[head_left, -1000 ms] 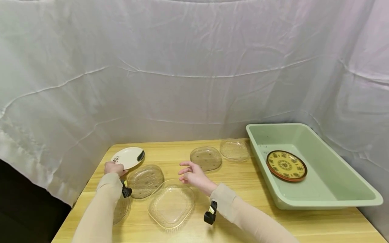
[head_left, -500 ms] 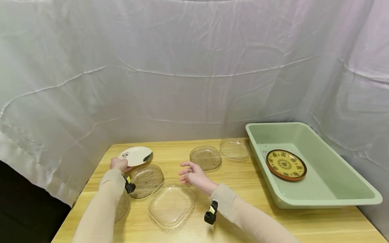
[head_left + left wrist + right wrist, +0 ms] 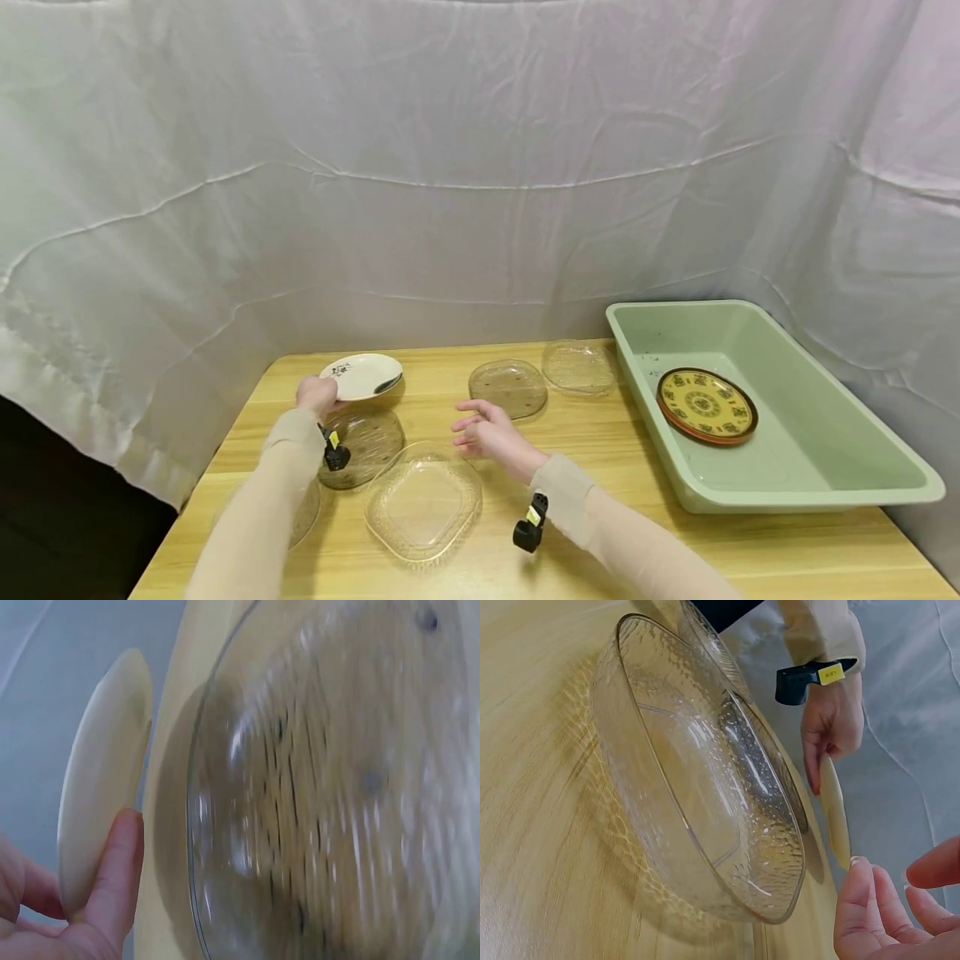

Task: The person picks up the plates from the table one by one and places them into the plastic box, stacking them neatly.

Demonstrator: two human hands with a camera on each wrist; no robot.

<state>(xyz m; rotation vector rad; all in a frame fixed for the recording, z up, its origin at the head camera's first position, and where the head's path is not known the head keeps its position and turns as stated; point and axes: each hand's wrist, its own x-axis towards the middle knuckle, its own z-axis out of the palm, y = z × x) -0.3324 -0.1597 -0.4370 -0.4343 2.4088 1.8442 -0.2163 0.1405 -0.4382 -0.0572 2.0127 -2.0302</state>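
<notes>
My left hand (image 3: 318, 394) grips the near left edge of a white oval plate (image 3: 367, 377) with a dark floral motif and a black patch at its rim. In the left wrist view the plate's pale underside (image 3: 101, 772) shows, fingers on both sides of the rim, above the table and beside a brownish clear glass plate (image 3: 369, 446). My right hand (image 3: 491, 437) hovers with loosely bent fingers, holding nothing. A clear rounded-square glass dish (image 3: 423, 508) lies below and left of it. Another clear plate (image 3: 306, 512) is partly hidden under my left forearm.
At the right stands a large green basin (image 3: 795, 500) with a yellow patterned, brown-rimmed plate (image 3: 705, 407) inside. A brownish glass plate (image 3: 510, 387) and a clear plate (image 3: 579, 368) lie at the back. A grey curtain (image 3: 480, 167) hangs behind the wooden table (image 3: 592, 467).
My left hand has carried the white plate rightward, from the table's left back corner to behind the brownish glass plate. The right hand has shifted slightly right.
</notes>
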